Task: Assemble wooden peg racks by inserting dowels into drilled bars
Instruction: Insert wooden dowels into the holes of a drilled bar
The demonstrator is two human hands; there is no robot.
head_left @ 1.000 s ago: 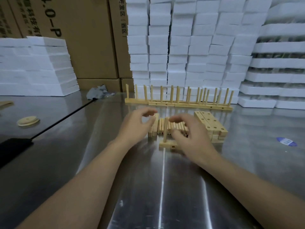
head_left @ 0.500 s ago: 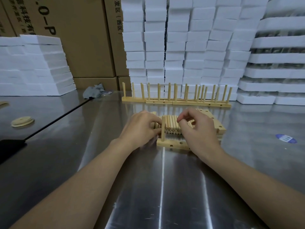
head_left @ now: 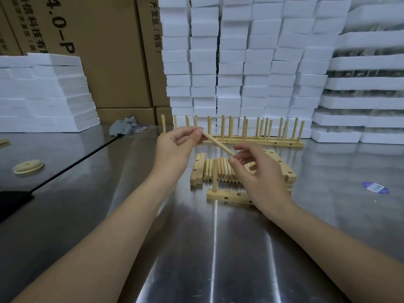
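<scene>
1. Left hand pinches a dowel mid-frame, slanting down to the right.
2. Right hand curls at its lower tip; can't tell if it grips.
3. Bar sits below centre with one peg seated. Next: turn the dowel upright and seat it in the adjacent hole.

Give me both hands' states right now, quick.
Left hand: pinching the upper end of a dowel.
Right hand: pinching the same dowel's lower end.
</scene>
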